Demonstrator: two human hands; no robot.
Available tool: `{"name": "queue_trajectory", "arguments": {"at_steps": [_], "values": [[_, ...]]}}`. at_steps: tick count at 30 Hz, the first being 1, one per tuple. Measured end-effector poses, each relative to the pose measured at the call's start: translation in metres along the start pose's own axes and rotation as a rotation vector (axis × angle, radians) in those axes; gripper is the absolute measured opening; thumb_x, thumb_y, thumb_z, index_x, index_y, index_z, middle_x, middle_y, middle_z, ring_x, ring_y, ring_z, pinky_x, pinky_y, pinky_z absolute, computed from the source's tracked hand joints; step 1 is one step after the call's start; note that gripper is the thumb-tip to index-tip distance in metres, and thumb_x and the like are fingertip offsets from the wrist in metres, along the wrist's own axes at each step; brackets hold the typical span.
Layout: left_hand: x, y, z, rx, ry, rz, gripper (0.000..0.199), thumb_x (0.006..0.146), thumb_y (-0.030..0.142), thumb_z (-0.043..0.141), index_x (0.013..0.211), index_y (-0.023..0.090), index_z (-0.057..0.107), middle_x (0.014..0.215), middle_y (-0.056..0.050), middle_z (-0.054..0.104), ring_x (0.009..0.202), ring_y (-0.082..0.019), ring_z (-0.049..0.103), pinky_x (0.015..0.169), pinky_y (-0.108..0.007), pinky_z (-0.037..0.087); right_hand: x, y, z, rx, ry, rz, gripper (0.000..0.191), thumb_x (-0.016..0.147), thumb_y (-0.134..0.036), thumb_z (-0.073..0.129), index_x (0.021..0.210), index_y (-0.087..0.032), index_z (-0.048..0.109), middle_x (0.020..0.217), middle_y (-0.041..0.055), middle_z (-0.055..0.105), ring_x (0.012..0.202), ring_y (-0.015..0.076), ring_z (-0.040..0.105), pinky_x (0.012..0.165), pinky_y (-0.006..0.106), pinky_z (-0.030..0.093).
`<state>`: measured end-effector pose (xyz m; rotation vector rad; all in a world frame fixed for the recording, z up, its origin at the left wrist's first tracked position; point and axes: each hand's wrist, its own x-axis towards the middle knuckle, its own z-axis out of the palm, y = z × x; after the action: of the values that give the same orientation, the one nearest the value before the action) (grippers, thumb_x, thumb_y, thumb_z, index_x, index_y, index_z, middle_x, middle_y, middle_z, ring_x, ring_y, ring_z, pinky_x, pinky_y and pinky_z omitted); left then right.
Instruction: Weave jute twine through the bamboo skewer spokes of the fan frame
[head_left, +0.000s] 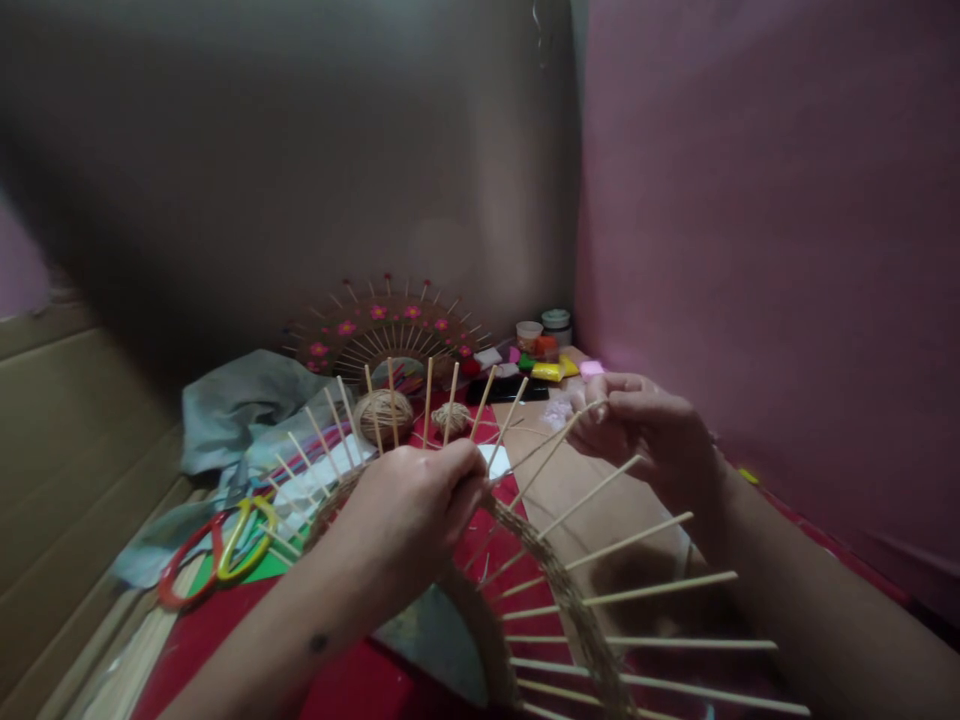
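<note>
A round frame of thin wooden sticks [637, 540] fans out in front of me, with a braided-looking band of brown twine [568, 578] woven through them. Inside the ring sits a greyish, mirror-like disc [431, 640] with a brown rim. My left hand [416, 505] is closed on the band at the top of the frame, its fingertips partly hidden. To the right, my right hand [649, 425] pinches a strand of twine [551, 442], stretched from near my left hand past the stick tips. Behind the sticks lie a large twine ball [384, 416] and a smaller twine ball [451, 419].
Scissors [225, 550] with red and yellow handles lie at left beside a grey cloth [240, 410]. A decorated stick-and-flower piece [379, 313] leans on the back wall. A dark phone-like object [510, 390], small jars [556, 326] and coloured packets [547, 371] stand behind.
</note>
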<state>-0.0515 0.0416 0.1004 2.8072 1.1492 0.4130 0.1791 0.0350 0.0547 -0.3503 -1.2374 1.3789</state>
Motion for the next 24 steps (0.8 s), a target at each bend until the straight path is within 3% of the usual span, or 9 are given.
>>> {"name": "queue_trajectory", "arguments": {"at_steps": [8, 13, 20, 24], "values": [[-0.003, -0.009, -0.006, -0.168, -0.089, 0.003, 0.022, 0.086, 0.03, 0.042, 0.073, 0.018, 0.055, 0.052, 0.005, 0.046, 0.047, -0.007, 0.037, 0.045, -0.019, 0.027, -0.003, -0.007, 0.007, -0.042, 0.11, 0.055, 0.012, 0.066, -0.021, 0.057, 0.054, -0.017, 0.054, 0.047, -0.0031, 0.038, 0.043, 0.0074, 0.03, 0.047, 0.027, 0.021], [-0.005, -0.004, -0.01, -0.133, -0.073, 0.014, 0.022, 0.085, 0.028, 0.043, 0.07, 0.018, 0.054, 0.054, 0.005, 0.048, 0.049, -0.007, 0.039, 0.047, -0.019, 0.027, -0.005, -0.012, 0.012, -0.067, 0.082, 0.05, 0.008, 0.061, -0.024, 0.062, 0.056, -0.018, 0.059, 0.046, -0.0031, 0.04, 0.043, 0.0076, 0.03, 0.048, 0.027, 0.022], [-0.004, -0.002, -0.007, -0.109, -0.061, -0.003, 0.02, 0.084, 0.027, 0.043, 0.07, 0.018, 0.054, 0.053, 0.004, 0.047, 0.048, -0.007, 0.038, 0.046, -0.02, 0.027, -0.011, -0.02, 0.015, -0.275, 0.083, 0.002, 0.021, 0.062, -0.039, 0.066, 0.054, -0.02, 0.062, 0.046, -0.0017, 0.045, 0.048, 0.0103, 0.04, 0.054, 0.03, 0.031], [-0.003, -0.002, -0.008, -0.119, -0.057, 0.005, 0.023, 0.085, 0.028, 0.042, 0.069, 0.017, 0.054, 0.052, 0.004, 0.047, 0.047, -0.007, 0.038, 0.045, -0.02, 0.027, -0.016, -0.025, 0.013, -0.408, 0.008, -0.052, 0.021, 0.061, -0.039, 0.071, 0.055, -0.021, 0.064, 0.047, -0.0013, 0.046, 0.047, 0.0103, 0.039, 0.052, 0.029, 0.032]]}}
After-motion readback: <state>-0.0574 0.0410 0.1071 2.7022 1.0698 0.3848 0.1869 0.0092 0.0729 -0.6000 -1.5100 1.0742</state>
